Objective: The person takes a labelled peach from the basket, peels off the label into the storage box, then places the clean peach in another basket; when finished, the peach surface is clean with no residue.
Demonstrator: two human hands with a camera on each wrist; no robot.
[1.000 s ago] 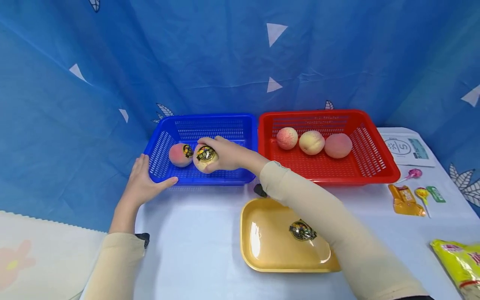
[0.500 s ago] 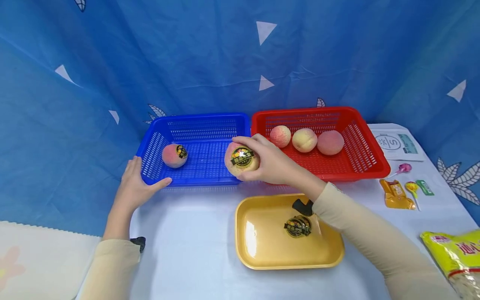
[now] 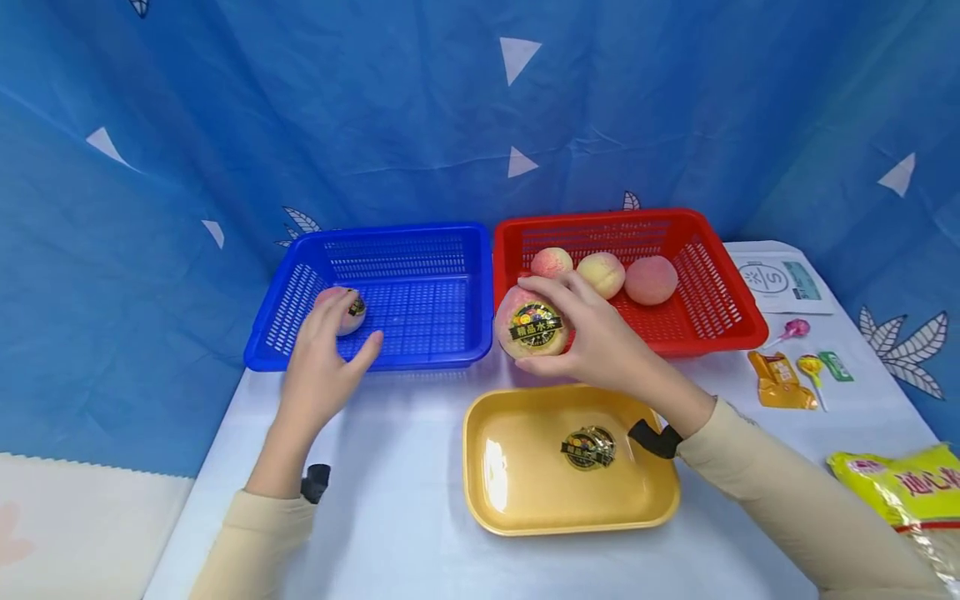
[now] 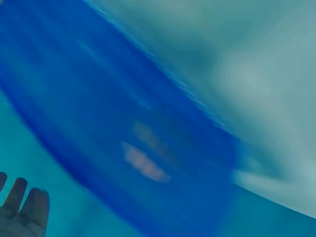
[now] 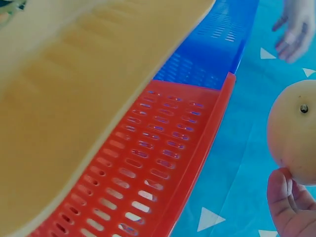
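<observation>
My right hand point(image 3: 603, 342) grips a large peach point(image 3: 528, 323) with a black-and-gold sticker, in front of the red basket's left part. In the right wrist view, fingertips point(image 5: 281, 185) touch the underside of that peach point(image 5: 298, 131). My left hand point(image 3: 322, 367) reaches over the front rim of the blue basket point(image 3: 420, 360), its fingers spread. Those fingers partly cover a smaller pink peach point(image 3: 356, 315) with a similar sticker inside the basket. The left wrist view is blurred, showing the pink peach point(image 4: 144, 163) as a smear.
Three peaches point(image 3: 651, 280) sit in the red basket point(image 3: 738, 340), beside the blue one. Nearer stands a gold tray point(image 3: 517, 521) with stickers point(image 3: 588, 447) in it. On the right lie a white packet point(image 3: 768, 279), lollipops point(image 3: 810, 367), an orange wrapper point(image 3: 780, 383) and a yellow bag point(image 3: 911, 492).
My right hand has carried the large peach rightward out of the blue basket to the red basket's front. My left hand has left the blue basket's left rim and moved right, over the remaining peach.
</observation>
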